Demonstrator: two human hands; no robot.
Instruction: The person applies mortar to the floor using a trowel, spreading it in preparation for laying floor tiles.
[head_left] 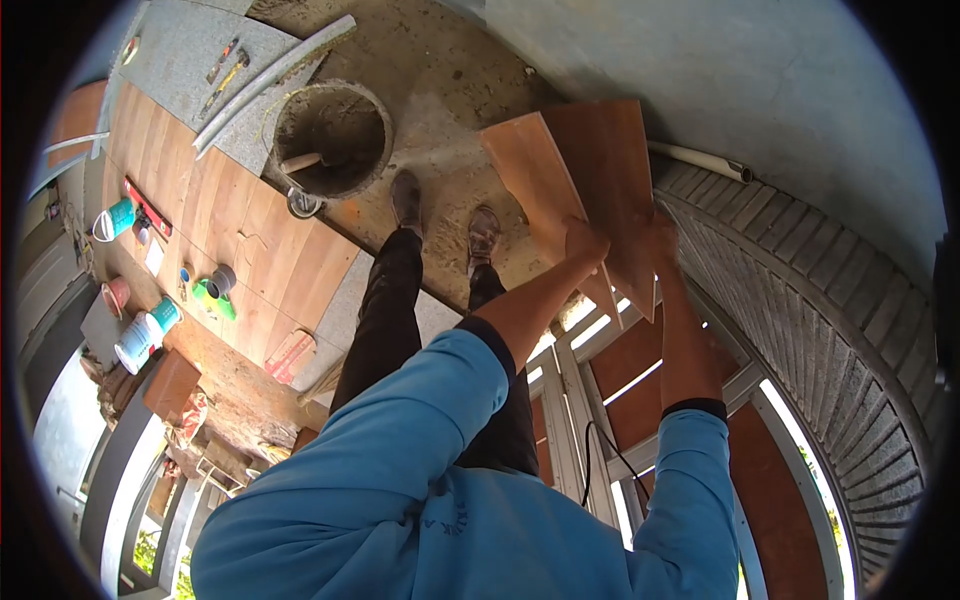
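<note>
- Currently, both arms reach forward; the left hand (587,243) is closed on the left board's (535,185) inner edge, the right hand (661,240) on the right board's (612,165) outer edge, fingertips partly hidden.
- Both boards point lengthwise away from the torso, slightly splayed, beside the grey wall (760,80).
- Counted: two wood-look boards, two shoes (483,230), one round mortar tub (387,125).

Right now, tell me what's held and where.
Two brown boards: the left hand grips one's near part, the right hand the other's right edge.
</note>
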